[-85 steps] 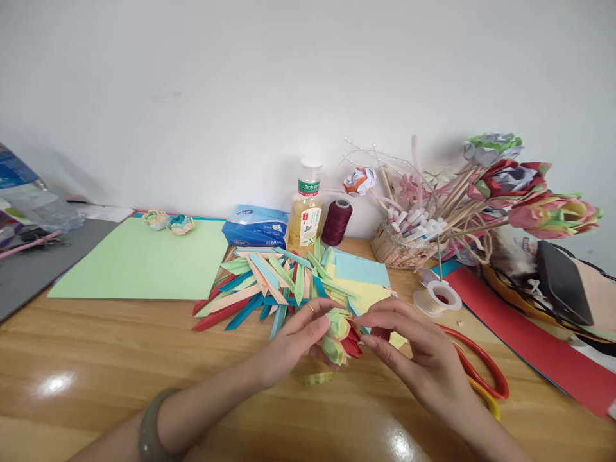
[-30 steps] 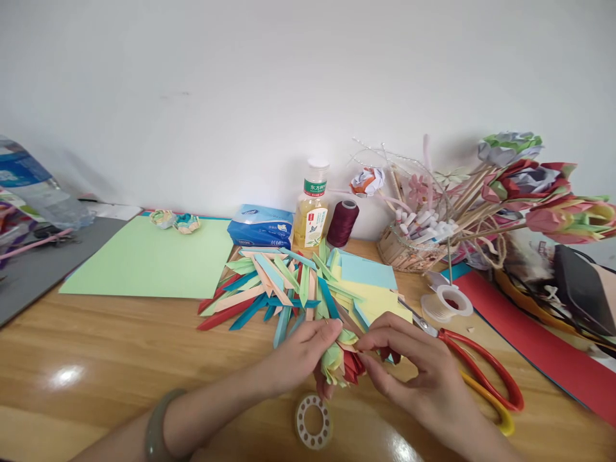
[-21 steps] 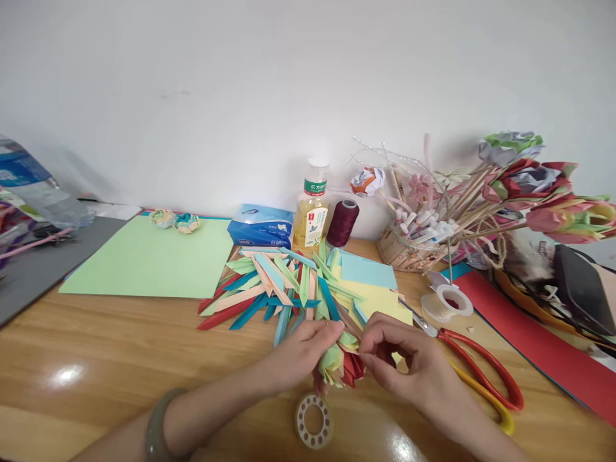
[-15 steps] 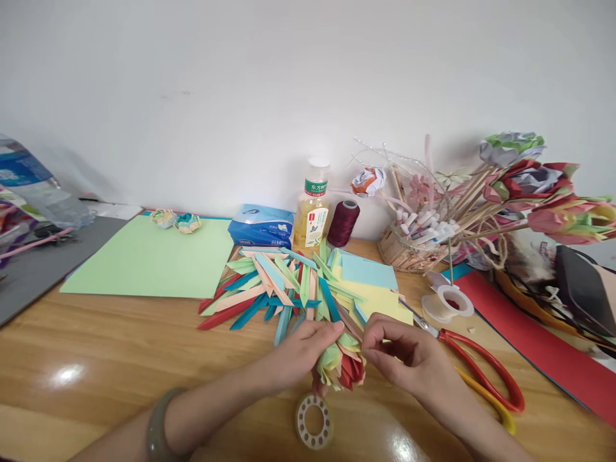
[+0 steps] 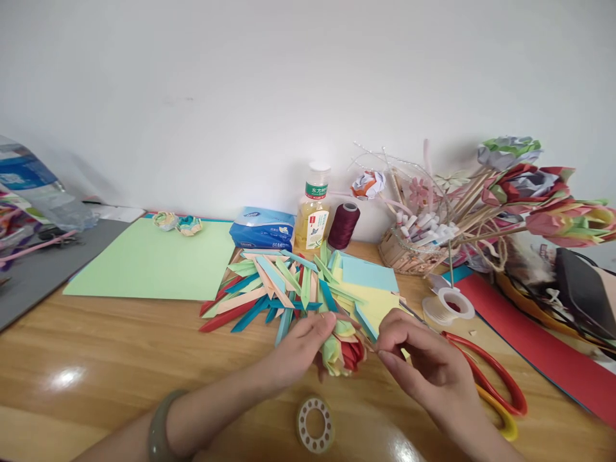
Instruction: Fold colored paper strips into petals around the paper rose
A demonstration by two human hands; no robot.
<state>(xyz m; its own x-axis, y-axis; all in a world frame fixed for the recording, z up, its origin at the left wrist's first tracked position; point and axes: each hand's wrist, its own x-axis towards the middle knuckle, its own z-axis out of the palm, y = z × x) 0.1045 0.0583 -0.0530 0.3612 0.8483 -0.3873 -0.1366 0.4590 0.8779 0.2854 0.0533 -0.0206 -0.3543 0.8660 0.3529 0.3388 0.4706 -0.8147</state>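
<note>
My left hand [image 5: 308, 340] is closed around a paper flower [image 5: 339, 356] with pale green, yellow and red petals. Its thumb presses on the flower's upper side, and the fingers underneath are mostly hidden. Just right of the flower, my right hand [image 5: 418, 359] pinches a thin brownish strand [image 5: 369, 346] that runs across to the flower; its exact kind is hard to make out. Below the flower, a roll of clear tape [image 5: 314, 425] lies on the table. Folded paper strips [image 5: 269, 289] in several colours are heaped just beyond my hands.
Scissors [image 5: 505, 378] with red and yellow handles lie right, partly behind my right hand. Nearby stand a white spool [image 5: 447, 307] and a basket [image 5: 409, 253] of pens and paper flowers. Behind the heap are a tissue pack [image 5: 262, 228], a bottle [image 5: 312, 215] and maroon thread [image 5: 343, 226]. Green paper [image 5: 158, 263] lies left.
My right hand has moved right, away from the flower, with the strand stretched between them. My left hand and the flower have shifted slightly up, leaving a wider gap above the tape roll.
</note>
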